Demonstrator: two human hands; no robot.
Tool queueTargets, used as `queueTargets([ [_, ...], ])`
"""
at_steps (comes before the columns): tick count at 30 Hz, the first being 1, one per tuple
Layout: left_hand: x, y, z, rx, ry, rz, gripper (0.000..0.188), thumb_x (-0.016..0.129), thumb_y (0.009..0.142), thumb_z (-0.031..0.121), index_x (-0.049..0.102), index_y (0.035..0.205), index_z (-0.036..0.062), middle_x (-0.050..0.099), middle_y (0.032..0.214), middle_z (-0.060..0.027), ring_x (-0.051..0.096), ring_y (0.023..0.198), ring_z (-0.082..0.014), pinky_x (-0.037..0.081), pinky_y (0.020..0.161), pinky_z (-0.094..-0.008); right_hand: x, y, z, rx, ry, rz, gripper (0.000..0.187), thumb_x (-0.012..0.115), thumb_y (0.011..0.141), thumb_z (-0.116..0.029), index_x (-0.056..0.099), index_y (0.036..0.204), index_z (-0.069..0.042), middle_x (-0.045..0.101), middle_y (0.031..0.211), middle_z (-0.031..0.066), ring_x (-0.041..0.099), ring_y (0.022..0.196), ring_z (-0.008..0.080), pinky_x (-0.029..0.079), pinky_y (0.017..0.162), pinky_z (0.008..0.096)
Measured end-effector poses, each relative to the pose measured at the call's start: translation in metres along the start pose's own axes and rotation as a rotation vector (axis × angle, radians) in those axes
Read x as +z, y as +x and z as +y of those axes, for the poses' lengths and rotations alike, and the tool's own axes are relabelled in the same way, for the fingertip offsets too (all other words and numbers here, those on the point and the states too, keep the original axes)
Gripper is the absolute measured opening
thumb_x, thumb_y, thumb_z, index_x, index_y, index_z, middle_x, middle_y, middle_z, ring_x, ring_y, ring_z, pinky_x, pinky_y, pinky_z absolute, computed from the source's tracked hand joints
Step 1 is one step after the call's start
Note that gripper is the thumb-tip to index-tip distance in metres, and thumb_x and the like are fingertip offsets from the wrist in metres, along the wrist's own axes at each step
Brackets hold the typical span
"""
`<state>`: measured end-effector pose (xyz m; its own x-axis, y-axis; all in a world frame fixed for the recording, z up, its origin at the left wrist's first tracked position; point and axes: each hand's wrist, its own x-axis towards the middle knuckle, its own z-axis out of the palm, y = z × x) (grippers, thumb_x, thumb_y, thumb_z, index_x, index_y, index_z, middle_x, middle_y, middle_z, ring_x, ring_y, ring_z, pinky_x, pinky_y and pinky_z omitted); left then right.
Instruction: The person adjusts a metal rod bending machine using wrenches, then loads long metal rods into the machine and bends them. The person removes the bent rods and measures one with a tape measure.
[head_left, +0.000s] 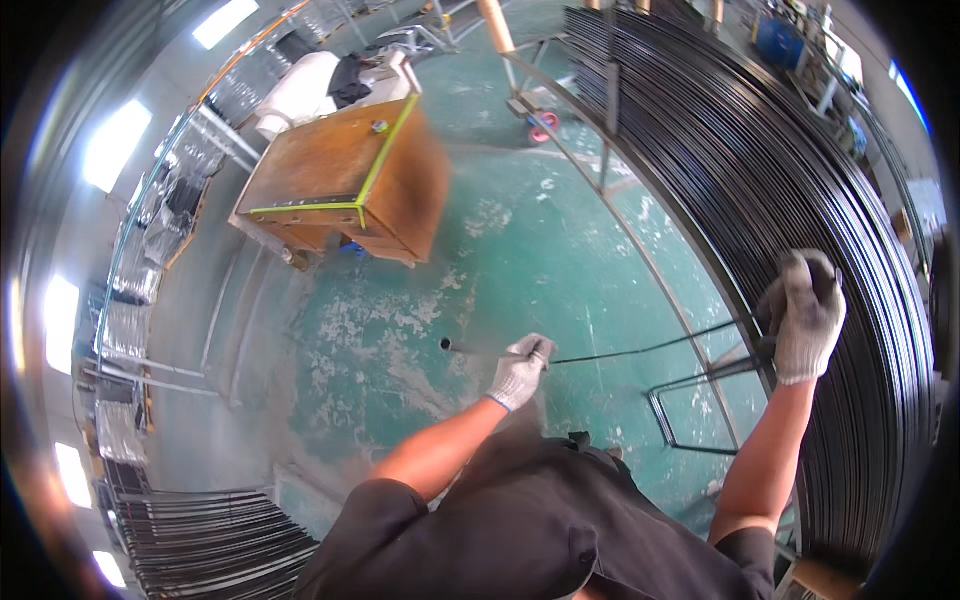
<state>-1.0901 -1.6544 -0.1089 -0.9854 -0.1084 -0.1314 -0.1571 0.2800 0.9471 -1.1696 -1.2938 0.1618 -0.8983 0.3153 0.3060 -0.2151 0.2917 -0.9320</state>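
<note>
My left hand [525, 366], in a pale knitted glove, is closed around a thin black metal tube [640, 350] in front of my body. The tube's round open end [446, 344] sticks out to the left of that hand. Its other end runs right, to my right hand [806, 318], gloved too, with fingers curled at the tube beside the stacked tubes. The exact grip there is partly hidden and smeared. Beneath it hangs a bent black tube frame [664, 415], its upper part leading toward the rack by my right hand.
A long stack of black tubes [740, 150] lies on a metal rack [650, 235] along my right. A brown wooden cabinet [320, 165] with yellow-green edging stands ahead to the left. More black tubes [205, 545] lie at lower left. The green floor [500, 270] is worn.
</note>
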Motion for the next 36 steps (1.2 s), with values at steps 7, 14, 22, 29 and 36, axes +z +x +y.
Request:
queueTargets([
  [7, -0.151, 0.099, 0.116, -0.084, -0.547, 0.474, 0.036, 0.067, 0.11, 0.038, 0.073, 0.102, 0.0035, 0.054, 0.071, 0.0032, 0.05, 0.065, -0.0086, 0.05, 0.069, -0.0305, 0.213, 0.065, 0.003, -0.509, -0.167, -0.039, 0.018, 0.073, 0.106, -0.016, 0.076, 0.123, -0.008, 0.081, 0.102, 0.0061, 0.077, 0.086, 0.0196, 0.061, 0.077, 0.0333],
  [14, -0.328, 0.201, 0.095, -0.059, -0.914, 0.654, 0.041, 0.067, 0.113, 0.039, 0.07, 0.111, -0.0012, 0.038, 0.063, 0.0041, 0.041, 0.056, -0.0123, 0.045, 0.064, -0.0345, 0.324, 0.003, 0.239, 0.048, -0.24, -0.414, 0.014, 0.065, 0.106, -0.01, 0.075, 0.109, -0.002, 0.074, 0.085, 0.0125, 0.07, 0.076, 0.0171, 0.056, 0.072, 0.0357],
  [22, -0.447, 0.317, 0.048, -0.008, -0.735, 0.999, 0.022, 0.077, 0.103, 0.025, 0.074, 0.107, 0.0031, 0.06, 0.074, 0.0011, 0.055, 0.06, -0.014, 0.05, 0.065, -0.0298, 0.52, 0.049, 0.25, 0.117, 0.073, -0.584, 0.009, 0.068, 0.102, 0.004, 0.073, 0.108, 0.006, 0.075, 0.092, 0.0054, 0.062, 0.084, 0.0094, 0.054, 0.082, 0.0261],
  [29, -0.459, 0.34, -0.073, -0.308, -0.573, 0.933, 0.02, 0.077, 0.099, 0.021, 0.074, 0.109, 0.0037, 0.07, 0.083, -0.0083, 0.067, 0.068, -0.0199, 0.051, 0.06, -0.0348, 0.751, 0.165, 0.152, 0.049, -0.047, -0.78, 0.023, 0.076, 0.103, -0.026, 0.079, 0.108, -0.003, 0.073, 0.08, 0.0073, 0.063, 0.075, 0.0116, 0.054, 0.073, 0.0321],
  [36, -0.517, 0.385, -0.144, -0.47, -0.401, 1.01, 0.025, 0.07, 0.096, 0.014, 0.072, 0.114, -0.0029, 0.072, 0.086, -0.0092, 0.07, 0.074, -0.0192, 0.057, 0.07, -0.0348, 0.976, 0.196, 0.133, -0.025, -0.091, -0.926, 0.026, 0.077, 0.098, -0.021, 0.081, 0.113, 0.0, 0.078, 0.087, 0.0115, 0.07, 0.076, 0.0176, 0.058, 0.079, 0.0353],
])
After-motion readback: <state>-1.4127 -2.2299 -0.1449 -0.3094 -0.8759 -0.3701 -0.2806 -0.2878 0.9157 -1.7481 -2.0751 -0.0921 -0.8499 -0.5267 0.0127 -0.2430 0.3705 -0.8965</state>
